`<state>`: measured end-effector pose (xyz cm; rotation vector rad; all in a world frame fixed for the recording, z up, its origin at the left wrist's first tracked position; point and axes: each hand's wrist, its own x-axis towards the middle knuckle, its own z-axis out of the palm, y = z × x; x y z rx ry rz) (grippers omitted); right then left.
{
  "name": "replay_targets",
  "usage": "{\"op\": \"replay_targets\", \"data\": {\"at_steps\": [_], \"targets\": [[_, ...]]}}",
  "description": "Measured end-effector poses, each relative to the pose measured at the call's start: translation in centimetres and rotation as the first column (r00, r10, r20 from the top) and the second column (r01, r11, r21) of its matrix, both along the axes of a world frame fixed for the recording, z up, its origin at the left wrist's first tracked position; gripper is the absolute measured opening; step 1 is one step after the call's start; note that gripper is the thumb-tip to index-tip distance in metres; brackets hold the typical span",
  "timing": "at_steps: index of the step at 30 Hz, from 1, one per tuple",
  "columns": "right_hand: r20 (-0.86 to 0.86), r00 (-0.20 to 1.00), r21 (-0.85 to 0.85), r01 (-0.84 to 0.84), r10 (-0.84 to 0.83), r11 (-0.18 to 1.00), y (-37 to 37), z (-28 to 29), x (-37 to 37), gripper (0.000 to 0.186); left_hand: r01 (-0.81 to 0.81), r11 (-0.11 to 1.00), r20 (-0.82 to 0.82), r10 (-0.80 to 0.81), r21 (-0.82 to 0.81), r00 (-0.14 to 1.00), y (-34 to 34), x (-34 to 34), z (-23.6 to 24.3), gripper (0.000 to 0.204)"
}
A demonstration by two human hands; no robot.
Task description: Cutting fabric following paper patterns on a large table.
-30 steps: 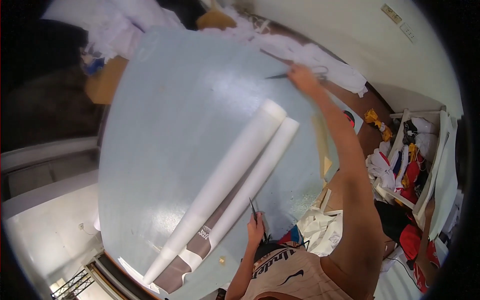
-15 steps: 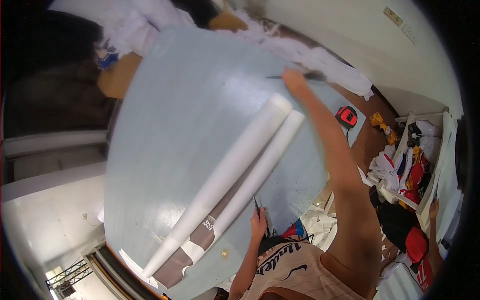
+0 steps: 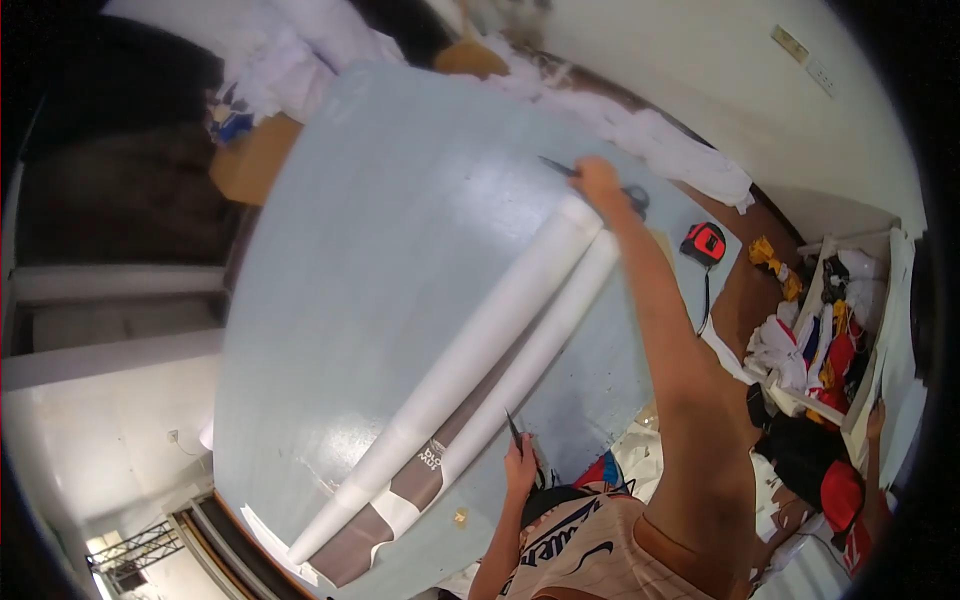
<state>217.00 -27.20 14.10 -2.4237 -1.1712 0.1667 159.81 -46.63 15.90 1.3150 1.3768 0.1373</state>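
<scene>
On the pale blue-grey table (image 3: 330,300), a long sheet is rolled from both sides into a thick white roll (image 3: 470,320) and a thinner white roll (image 3: 545,340). Between them shows a brown-grey strip (image 3: 345,550) with white lettering. My right hand (image 3: 598,183), arm stretched out, is closed around dark scissors (image 3: 638,200) just past the rolls' far end. Their blades point left and the handles stick out on the right. Near the thin roll's side, my left hand (image 3: 518,468) grips a slim pointed dark tool (image 3: 513,430); its kind is unclear.
A red and black tape measure (image 3: 703,243) lies by the table's right edge. White fabric (image 3: 660,145) is heaped along the wall. At right, a bin (image 3: 830,320) holds colourful cloth, and another person (image 3: 835,485) is close by. A cardboard box (image 3: 250,160) stands far left.
My right hand has come slightly nearer, closer to the rolls' far end, and the scissors have turned so their handles angle toward me. My left hand stays nearly in place. The view has shifted slightly.
</scene>
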Motion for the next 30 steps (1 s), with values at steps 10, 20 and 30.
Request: {"op": "replay_targets", "data": {"at_steps": [10,20,30], "targets": [[-0.341,0.939,0.609,0.19,0.038,0.77,-5.2,6.7,-25.3,0.018,-0.132,0.941,-0.177,0.193,0.31,0.965,1.4,-10.4,2.7,0.033],[-0.631,0.392,0.317,-0.658,0.67,0.683,-12.6,5.1,-73.6,0.041,-0.968,0.193,0.083,0.975,0.161,0.208,-7.3,-46.8,2.7,0.048],[-0.249,0.885,-0.021,-0.411,0.393,0.911,-14.5,-3.1,-87.1,0.06,-0.929,-0.365,0.2,0.907,-0.063,-0.37,-5.2,-83.1,-0.6,0.092]]}}
